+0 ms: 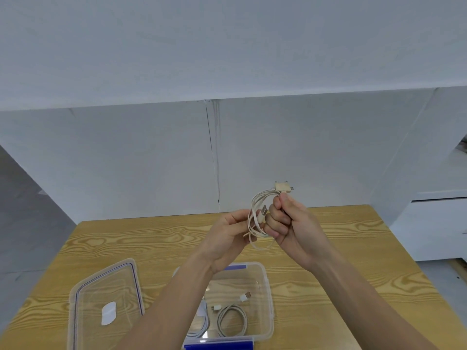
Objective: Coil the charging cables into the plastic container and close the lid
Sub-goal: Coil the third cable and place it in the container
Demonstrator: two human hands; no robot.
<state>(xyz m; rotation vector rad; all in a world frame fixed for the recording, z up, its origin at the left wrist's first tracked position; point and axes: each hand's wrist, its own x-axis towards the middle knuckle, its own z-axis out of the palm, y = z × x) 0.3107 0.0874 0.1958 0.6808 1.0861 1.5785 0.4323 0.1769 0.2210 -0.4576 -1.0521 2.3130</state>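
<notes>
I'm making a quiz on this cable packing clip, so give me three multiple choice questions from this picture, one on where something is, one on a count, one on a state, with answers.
1. Where does the lid lie?
A. on the table, left of the container
B. snapped on the container
C. in the right hand

2. How many coiled cables lie inside the container?
A. none
B. two
C. five

3. What state is the cream cable in?
A. stretched flat on the table
B. looped into a coil, held in the air by both hands
C. lying in the container

Answers: 1 A, the lid rests flat on the table beside the open container. 2 B, a grey coil and a white coil show inside. 3 B, the right hand grips the loops and the left hand pinches them.
</notes>
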